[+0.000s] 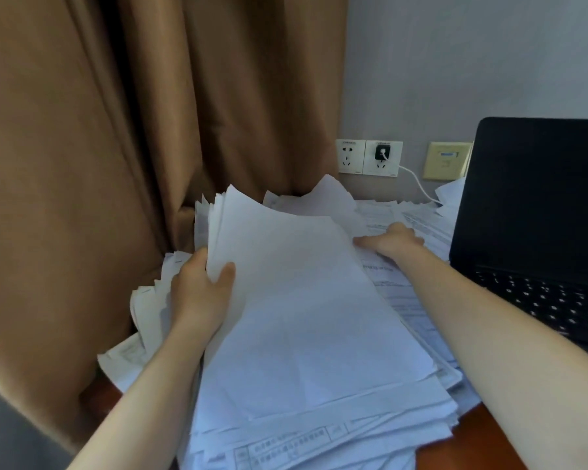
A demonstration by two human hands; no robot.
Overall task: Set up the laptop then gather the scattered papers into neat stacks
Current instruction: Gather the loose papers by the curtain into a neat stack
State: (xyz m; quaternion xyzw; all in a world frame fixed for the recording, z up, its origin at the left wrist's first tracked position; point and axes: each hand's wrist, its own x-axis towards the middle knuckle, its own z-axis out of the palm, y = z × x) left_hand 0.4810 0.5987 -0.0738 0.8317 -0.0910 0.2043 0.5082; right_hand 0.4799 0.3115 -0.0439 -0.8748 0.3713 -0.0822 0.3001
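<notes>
From the head camera, looking down over both bare forearms: the left hand (201, 290) grips the left edge of a thick sheaf of white papers (302, 317), thumb lying on the top sheet and the fingers curled round behind the edge. That edge is lifted and the far corners fan upward, while the near end of the sheaf rests on the heap closest to the camera. The top sheet is blank; lower sheets poke out at the bottom and show printed tables. More loose sheets (143, 310) spill out to the left of the hand, beside the brown curtain (116, 130). Across the pile, the right hand (392, 240) lies palm down on the scattered printed papers (418, 218), just beside the far right edge of the sheaf, thumb stretched toward it. The fingers on the far side are hidden, so I cannot tell whether it grasps a sheet or only presses on it. The laptop (530, 215) stands open at the right, screen dark, keyboard facing the person, touching the spread of paper. Behind the pile, on the grey wall (472, 62), two white sockets (350, 161) sit side by side; a black plug (382, 152) is in the right one, and its white cable (418, 184) runs down toward the laptop. A beige wall plate (447, 161) shows beside the screen. Reddish wooden desk (472, 442) shows at the lower right.
</notes>
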